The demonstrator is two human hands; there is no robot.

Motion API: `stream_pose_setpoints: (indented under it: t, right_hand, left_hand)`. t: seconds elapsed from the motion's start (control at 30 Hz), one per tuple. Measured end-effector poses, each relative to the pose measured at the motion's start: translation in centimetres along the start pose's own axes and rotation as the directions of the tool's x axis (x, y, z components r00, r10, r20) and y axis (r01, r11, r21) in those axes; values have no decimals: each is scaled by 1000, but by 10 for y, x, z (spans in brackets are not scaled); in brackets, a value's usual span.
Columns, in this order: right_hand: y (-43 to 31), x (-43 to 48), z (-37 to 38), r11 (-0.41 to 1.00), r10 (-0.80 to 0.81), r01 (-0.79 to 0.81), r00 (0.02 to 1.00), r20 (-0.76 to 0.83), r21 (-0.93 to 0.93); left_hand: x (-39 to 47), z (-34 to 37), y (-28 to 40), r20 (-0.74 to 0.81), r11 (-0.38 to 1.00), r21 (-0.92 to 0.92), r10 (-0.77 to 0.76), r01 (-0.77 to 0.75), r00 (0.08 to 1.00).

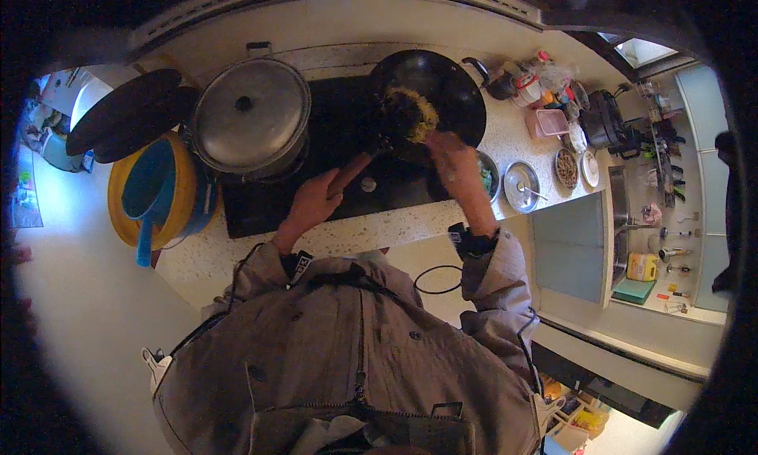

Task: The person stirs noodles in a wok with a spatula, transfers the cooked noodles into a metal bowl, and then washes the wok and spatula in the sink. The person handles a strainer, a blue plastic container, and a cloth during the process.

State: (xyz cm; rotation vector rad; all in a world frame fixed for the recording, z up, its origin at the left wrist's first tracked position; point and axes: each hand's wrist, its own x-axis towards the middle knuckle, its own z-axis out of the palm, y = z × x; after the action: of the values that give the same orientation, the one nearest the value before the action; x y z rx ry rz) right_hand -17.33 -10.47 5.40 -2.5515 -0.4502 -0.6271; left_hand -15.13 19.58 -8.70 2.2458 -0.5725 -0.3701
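Observation:
A black wok (456, 94) sits on the right part of a black cooktop (260, 209). My left hand (311, 200) is closed around its wooden handle (350, 174), which points down-left toward me. Yellowish food (421, 109), perhaps egg, lies in a curved band inside the wok. Over the wok's near right side is my right hand (455, 164), with its fingertips by the lower end of the food. The fingers look bent, and whether they hold a utensil is hidden. A bowl with green vegetables (487, 180) is partly covered by my right forearm.
A lidded metal pot (251, 114) stands left of the wok. Farther left is a yellow-rimmed bucket (188, 188) with a blue dipper (148, 203). Along the right counter are a metal bowl with a spoon (521, 185), a dish of brown food (567, 169) and a pink container (546, 123).

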Motion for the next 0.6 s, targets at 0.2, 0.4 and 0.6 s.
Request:
stream_pose_setpoints:
  t: [0.2, 0.4, 0.6]
  right_hand:
    - [49, -15, -25, 935, 353, -354, 929, -110, 14]
    - [36, -18, 6, 961, 276, -274, 959, -66, 40]
    - [-4, -32, 11, 981, 119, -131, 989, 83, 146]
  left_hand:
    - [-1, 3, 1, -50, 999, 17, 43, -42, 998]
    - [1, 3, -1, -35, 1000, 12, 20, -20, 999]
    - [0, 4, -2, -51, 1000, -22, 5, -6, 999]
